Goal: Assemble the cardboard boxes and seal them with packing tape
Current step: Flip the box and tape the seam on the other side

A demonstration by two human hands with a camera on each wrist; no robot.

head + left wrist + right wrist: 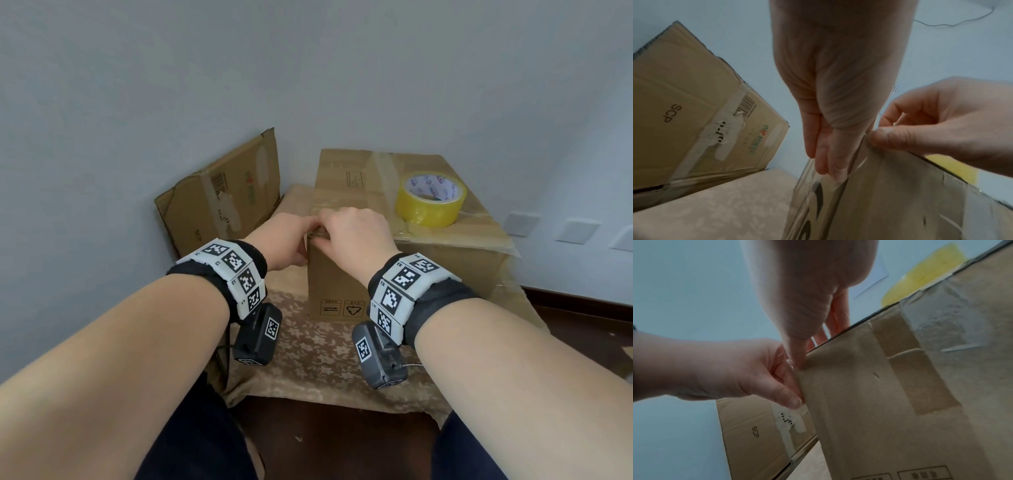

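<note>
Now works at the near left top corner of the cardboard box [337, 277], set toward the far right corner of the cloth-covered table [308, 349]. Pinches the upright corner edge, over clear tape [809, 177], with the left hand [291, 236]; clamps the top edge with the right hand [356, 233], thumb on the front face. Atop the box, rightward: yellow tape roll [428, 207]. At the table's far left corner: flattened carton [219, 202], propped upright.

From the right wrist, the box [890, 394] hides most of the blurred tape roll [920, 275].
</note>
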